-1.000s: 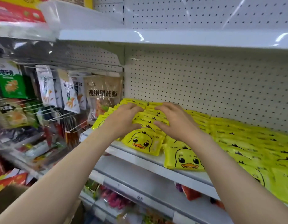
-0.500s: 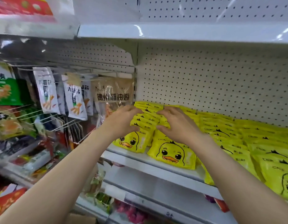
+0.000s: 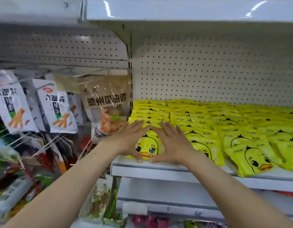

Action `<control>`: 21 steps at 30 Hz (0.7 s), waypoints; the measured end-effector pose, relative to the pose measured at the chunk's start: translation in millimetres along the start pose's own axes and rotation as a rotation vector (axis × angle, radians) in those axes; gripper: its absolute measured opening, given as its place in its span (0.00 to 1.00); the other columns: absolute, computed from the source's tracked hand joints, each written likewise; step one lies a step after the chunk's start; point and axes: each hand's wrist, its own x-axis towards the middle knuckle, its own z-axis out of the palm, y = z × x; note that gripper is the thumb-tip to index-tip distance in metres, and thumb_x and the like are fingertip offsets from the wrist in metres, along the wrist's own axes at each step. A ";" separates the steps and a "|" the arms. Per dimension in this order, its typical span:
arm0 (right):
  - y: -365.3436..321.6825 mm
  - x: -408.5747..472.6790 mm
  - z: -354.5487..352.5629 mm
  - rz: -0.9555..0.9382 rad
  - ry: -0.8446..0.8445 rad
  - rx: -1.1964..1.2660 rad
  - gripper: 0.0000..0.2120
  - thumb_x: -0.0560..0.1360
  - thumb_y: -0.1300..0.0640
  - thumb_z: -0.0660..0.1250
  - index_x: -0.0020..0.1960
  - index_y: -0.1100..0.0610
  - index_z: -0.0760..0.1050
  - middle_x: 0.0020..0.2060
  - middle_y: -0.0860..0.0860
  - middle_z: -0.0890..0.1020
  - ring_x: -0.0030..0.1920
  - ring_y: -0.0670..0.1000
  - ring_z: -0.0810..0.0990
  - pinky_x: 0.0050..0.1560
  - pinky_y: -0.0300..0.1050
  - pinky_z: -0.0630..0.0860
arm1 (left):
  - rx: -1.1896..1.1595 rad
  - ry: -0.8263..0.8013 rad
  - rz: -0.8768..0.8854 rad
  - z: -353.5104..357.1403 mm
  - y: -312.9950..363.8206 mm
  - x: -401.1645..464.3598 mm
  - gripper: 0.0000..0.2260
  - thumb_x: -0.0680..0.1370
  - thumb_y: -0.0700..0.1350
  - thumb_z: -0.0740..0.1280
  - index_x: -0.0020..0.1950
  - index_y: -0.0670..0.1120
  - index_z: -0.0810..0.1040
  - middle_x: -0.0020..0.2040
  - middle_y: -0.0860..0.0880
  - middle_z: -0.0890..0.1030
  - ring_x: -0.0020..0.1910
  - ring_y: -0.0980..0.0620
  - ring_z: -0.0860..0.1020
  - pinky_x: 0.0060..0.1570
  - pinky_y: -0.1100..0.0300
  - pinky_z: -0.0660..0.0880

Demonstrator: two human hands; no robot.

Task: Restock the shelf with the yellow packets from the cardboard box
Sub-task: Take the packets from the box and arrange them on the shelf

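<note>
Yellow packets printed with a duck face lie in several overlapping rows [image 3: 208, 122] on the white shelf [image 3: 167, 171]. The front packet of the leftmost row [image 3: 148, 148] sits at the shelf's front lip. My left hand [image 3: 127, 139] lies flat on its left side and my right hand [image 3: 172, 143] flat on its right side, fingers straight and pointing toward the back, thumbs at the packet's lower edge. The cardboard box is out of view.
A perforated white back panel [image 3: 208, 71] rises behind the rows, with another shelf [image 3: 175, 10] overhead. To the left, snack bags hang on wire hooks: a brown bag [image 3: 108, 102] and white bags [image 3: 55, 107]. Lower shelves hold mixed snacks [image 3: 99, 199].
Both hands slid forward from the top of the rows to the front packet of the leftmost row and flattened on it. The packets now lie in tidier rows. The view shifted left.
</note>
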 end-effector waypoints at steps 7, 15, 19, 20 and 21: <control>15.1 30.3 3.9 0.017 0.028 -0.047 0.56 0.69 0.30 0.68 0.80 0.47 0.36 0.80 0.51 0.41 0.80 0.54 0.39 0.78 0.59 0.40 | -0.015 0.115 -0.037 1.9 0.9 32.5 0.59 0.64 0.63 0.76 0.79 0.57 0.35 0.80 0.50 0.37 0.79 0.49 0.39 0.76 0.44 0.42; 19.2 55.5 3.1 -0.030 0.049 -0.005 0.60 0.65 0.29 0.70 0.81 0.49 0.38 0.81 0.50 0.43 0.80 0.53 0.41 0.78 0.59 0.41 | -0.016 0.097 -0.100 -0.1 -1.5 45.5 0.63 0.63 0.62 0.77 0.78 0.52 0.32 0.79 0.48 0.35 0.78 0.49 0.38 0.76 0.43 0.43; 24.0 61.6 4.2 -0.033 0.048 -0.024 0.59 0.66 0.31 0.71 0.80 0.49 0.36 0.80 0.50 0.41 0.80 0.52 0.39 0.78 0.59 0.41 | -0.013 0.095 -0.140 -1.7 -7.0 53.6 0.63 0.62 0.62 0.78 0.79 0.50 0.33 0.79 0.47 0.36 0.78 0.49 0.38 0.76 0.43 0.43; 24.3 66.4 4.6 -0.027 0.065 -0.030 0.59 0.67 0.31 0.71 0.80 0.49 0.36 0.80 0.50 0.42 0.80 0.53 0.39 0.78 0.59 0.41 | -0.011 0.110 -0.150 -2.6 -8.6 58.1 0.63 0.62 0.61 0.78 0.79 0.50 0.34 0.80 0.47 0.37 0.79 0.49 0.39 0.76 0.43 0.44; 23.6 72.1 4.2 -0.021 0.087 -0.036 0.59 0.67 0.32 0.71 0.81 0.50 0.37 0.80 0.50 0.43 0.80 0.53 0.40 0.78 0.59 0.41 | -0.008 0.128 -0.164 -4.1 -10.3 62.7 0.63 0.62 0.61 0.78 0.79 0.50 0.34 0.80 0.47 0.38 0.79 0.49 0.40 0.76 0.43 0.44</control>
